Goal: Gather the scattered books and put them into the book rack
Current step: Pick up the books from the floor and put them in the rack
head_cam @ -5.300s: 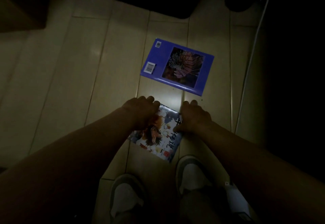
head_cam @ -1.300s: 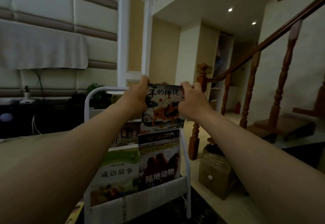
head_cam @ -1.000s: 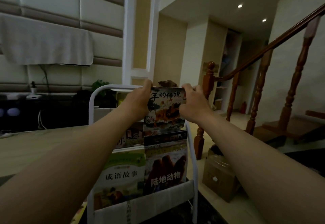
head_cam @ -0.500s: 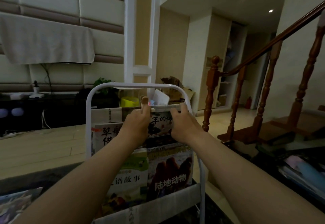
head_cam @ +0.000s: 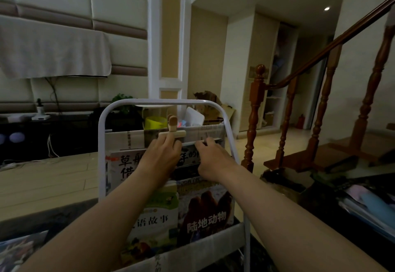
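Books are what you are handling: the small picture book (head_cam: 189,158) sits in the upper tier of the white-framed book rack (head_cam: 102,135), its title strip showing between your hands. Your left hand (head_cam: 160,158) curls its fingers over the book's top left edge, and your right hand (head_cam: 213,160) grips its top right edge, fingers closed on it. Just left in the same tier stands a white book with large black characters (head_cam: 124,165). Below, a green book (head_cam: 158,218) and a brown animal book (head_cam: 205,212) fill the lower pocket. A newspaper-covered strip (head_cam: 132,139) with a wooden clip (head_cam: 172,130) runs right behind your fingertips. Beyond the rack are a yellow container (head_cam: 155,122) and cardboard boxes (head_cam: 210,105); a wooden stair railing (head_cam: 256,109) rises to your right.
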A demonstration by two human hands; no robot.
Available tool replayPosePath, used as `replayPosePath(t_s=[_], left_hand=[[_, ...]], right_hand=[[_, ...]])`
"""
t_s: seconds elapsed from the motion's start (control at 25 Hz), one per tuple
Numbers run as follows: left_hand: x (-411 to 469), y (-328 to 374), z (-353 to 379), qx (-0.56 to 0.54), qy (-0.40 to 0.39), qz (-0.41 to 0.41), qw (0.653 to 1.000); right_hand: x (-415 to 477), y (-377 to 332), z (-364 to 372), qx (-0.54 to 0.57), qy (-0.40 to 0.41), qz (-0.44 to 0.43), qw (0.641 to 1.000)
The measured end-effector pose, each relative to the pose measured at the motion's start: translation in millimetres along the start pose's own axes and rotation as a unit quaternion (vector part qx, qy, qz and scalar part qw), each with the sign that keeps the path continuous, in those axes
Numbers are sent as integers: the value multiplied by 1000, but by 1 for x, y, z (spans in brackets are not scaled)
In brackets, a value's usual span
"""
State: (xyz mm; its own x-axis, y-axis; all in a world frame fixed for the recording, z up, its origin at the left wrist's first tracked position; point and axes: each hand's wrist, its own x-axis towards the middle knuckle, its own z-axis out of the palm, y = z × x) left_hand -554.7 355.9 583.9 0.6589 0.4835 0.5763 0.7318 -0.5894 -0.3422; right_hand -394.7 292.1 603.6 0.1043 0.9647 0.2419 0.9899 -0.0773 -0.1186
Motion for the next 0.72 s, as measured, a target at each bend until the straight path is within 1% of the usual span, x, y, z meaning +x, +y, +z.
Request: replayPosePath(t_s=[0.16, 0.36, 0.44, 0.48, 0.64, 0.72], left_hand=[[1, -1, -1, 28, -17, 21, 999], [7, -5, -9, 52, -42, 58, 996], [10, -4, -18, 62, -71, 78, 992], [11, -3, -21, 59, -70, 84, 992], [22, 6, -36, 41, -67, 71, 994], [33, 21, -50, 8, -55, 57, 997]], right_hand=[[-1, 3, -1, -3, -16, 3, 1000], [-8, 5, 2, -38, -26, -3, 999], [-11, 10, 1, -49, -34, -6, 998], [-14, 13, -1, -47, -32, -6, 998], [-28, 34, -14, -30, -13, -4, 999], [-40, 47, -25, -32, 4, -1, 999]])
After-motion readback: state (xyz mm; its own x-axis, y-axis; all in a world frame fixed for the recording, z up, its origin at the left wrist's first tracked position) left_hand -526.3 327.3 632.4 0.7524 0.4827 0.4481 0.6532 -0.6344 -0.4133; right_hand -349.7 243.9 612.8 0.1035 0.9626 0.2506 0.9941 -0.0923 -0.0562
